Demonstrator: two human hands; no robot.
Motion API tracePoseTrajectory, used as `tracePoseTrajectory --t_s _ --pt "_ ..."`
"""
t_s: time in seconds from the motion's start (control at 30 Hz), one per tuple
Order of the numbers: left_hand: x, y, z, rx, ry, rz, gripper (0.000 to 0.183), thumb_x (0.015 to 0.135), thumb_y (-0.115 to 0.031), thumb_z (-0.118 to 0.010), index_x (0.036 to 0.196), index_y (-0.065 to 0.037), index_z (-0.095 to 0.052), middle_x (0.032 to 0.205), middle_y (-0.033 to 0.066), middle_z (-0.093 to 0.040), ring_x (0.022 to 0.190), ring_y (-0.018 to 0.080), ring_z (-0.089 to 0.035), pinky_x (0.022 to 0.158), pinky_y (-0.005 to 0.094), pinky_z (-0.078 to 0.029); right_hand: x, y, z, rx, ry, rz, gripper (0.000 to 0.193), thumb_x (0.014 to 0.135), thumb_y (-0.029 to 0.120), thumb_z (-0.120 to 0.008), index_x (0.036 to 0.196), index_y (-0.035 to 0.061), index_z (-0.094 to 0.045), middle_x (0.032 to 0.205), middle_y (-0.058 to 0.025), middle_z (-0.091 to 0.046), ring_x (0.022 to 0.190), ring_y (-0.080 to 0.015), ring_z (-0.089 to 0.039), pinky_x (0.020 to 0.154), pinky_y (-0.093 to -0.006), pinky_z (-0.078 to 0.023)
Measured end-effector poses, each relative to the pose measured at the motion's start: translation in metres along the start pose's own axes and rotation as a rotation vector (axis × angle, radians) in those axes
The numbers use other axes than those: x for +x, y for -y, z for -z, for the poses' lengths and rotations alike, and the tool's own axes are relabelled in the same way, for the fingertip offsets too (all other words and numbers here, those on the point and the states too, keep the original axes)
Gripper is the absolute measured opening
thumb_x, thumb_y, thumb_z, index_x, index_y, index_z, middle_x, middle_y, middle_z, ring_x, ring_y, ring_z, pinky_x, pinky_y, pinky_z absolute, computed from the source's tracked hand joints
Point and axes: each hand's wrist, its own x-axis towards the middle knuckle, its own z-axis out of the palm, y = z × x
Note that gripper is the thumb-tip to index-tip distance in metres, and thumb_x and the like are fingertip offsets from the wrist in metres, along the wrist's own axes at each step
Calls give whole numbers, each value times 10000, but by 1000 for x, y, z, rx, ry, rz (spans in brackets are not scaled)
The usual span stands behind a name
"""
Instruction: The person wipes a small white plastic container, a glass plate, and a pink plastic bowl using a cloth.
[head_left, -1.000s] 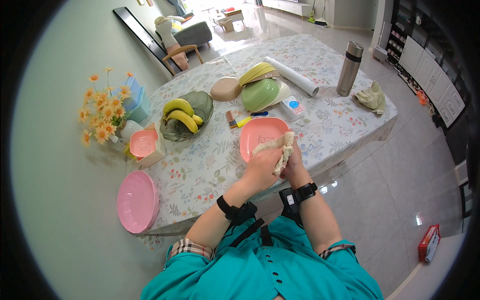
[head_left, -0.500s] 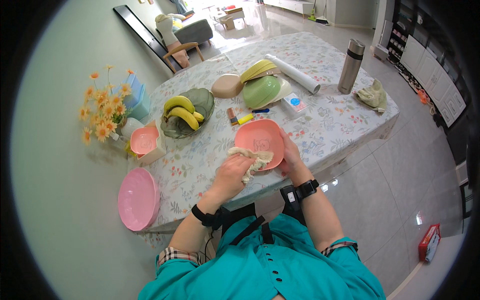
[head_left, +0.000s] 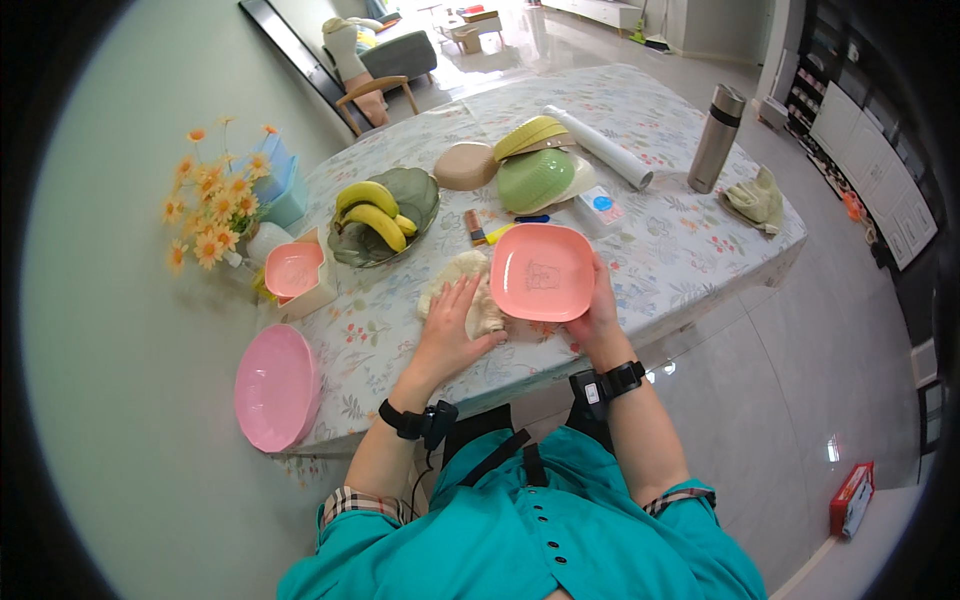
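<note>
My right hand (head_left: 597, 307) grips the right rim of a square pink plate (head_left: 541, 272) with rounded corners and a small animal drawing in its middle. The plate is held above the near part of the table. To its left, a cream cloth (head_left: 456, 276) lies crumpled on the tablecloth. My left hand (head_left: 453, 325) rests on the cloth's near side with its fingers spread, not gripping it. Just beyond the plate are a brown-and-orange small item (head_left: 474, 227) and a yellow-and-blue tool, partly hidden by the plate's far edge.
Behind stand a glass bowl of bananas (head_left: 372, 217), stacked green and yellow bowls (head_left: 541, 180), a white roll (head_left: 600, 148), a steel flask (head_left: 716, 140) and a green cloth (head_left: 755, 201). At left are a pink basin (head_left: 278, 388), a pink dish in a holder (head_left: 294, 270) and orange flowers (head_left: 212, 205).
My left hand has let go of the cloth, which now lies on the table left of the plate. My right hand has lifted the plate slightly and moved it right.
</note>
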Motion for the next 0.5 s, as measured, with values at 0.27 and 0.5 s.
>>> tracePoseTrajectory --t_s 0.27,0.5 --pt "50 -19 45 -204 -97 -46 598 821 -272 -734 1337 -33 -550 1339 212 -560 1224 356 -550 1027 413 -445 -8 0 3 -26 123 -220 547 1041 438 -354 1393 33 -457 1384 -131 -535 1238 -257 -553 1024 -401 -479" --pt "80 -28 36 -22 352 -167 506 786 -240 -724 1258 -88 -622 1104 214 -670 1035 330 -645 922 417 -501 -10 -8 3 -283 135 -396 542 1042 408 -393 1427 28 -433 1395 -138 -530 1242 -253 -548 1030 -396 -466"
